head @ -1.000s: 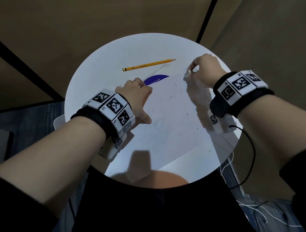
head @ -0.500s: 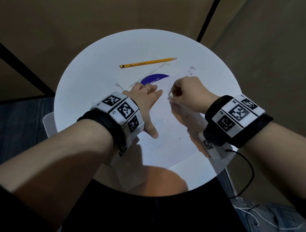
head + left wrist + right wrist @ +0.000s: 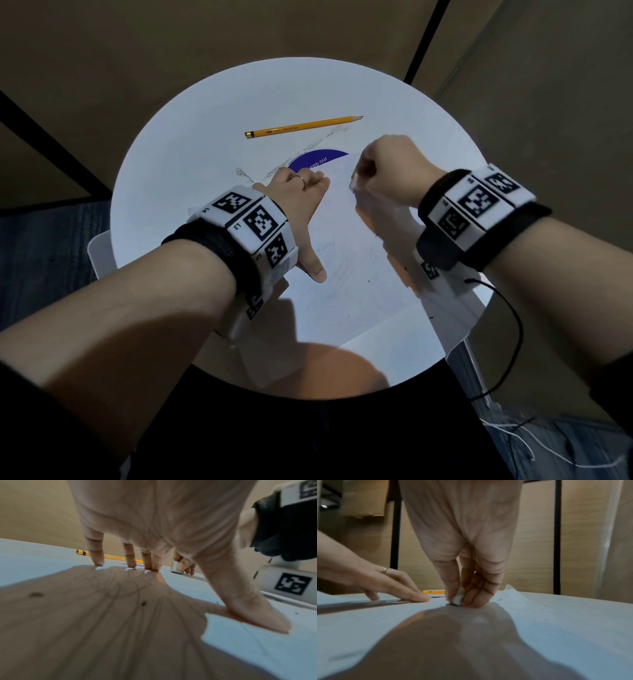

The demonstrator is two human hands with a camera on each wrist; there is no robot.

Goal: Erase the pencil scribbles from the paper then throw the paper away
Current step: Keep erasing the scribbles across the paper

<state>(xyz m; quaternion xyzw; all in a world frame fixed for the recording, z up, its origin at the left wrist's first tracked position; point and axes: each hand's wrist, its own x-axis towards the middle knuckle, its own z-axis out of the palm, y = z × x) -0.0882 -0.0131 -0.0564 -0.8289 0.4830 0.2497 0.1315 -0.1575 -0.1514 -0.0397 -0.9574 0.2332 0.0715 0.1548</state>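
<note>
A white sheet of paper [image 3: 356, 274] with faint pencil scribbles lies on the round white table [image 3: 191, 164]. My left hand [image 3: 301, 205] rests flat on the sheet's left part, its straight fingers [image 3: 98, 559] and spread thumb pressing it down. My right hand [image 3: 387, 171] is curled over the sheet's far part and pinches a small white eraser [image 3: 456, 599] between thumb and fingers, its end touching the paper. The eraser [image 3: 176, 568] also shows in the left wrist view, beyond my left fingertips. Scribble lines [image 3: 120, 586] run under my left palm.
A yellow pencil [image 3: 301, 127] lies on the table beyond both hands. A blue printed patch [image 3: 318, 159] peeks out past the sheet's far edge. Eraser crumbs [image 3: 246, 173] are scattered near the left hand. A black cable [image 3: 510, 339] hangs off the table's right rim.
My right hand came from the sheet's far right corner toward the left hand with the eraser, then shifted slightly back right. The left hand stayed pressed on the paper.
</note>
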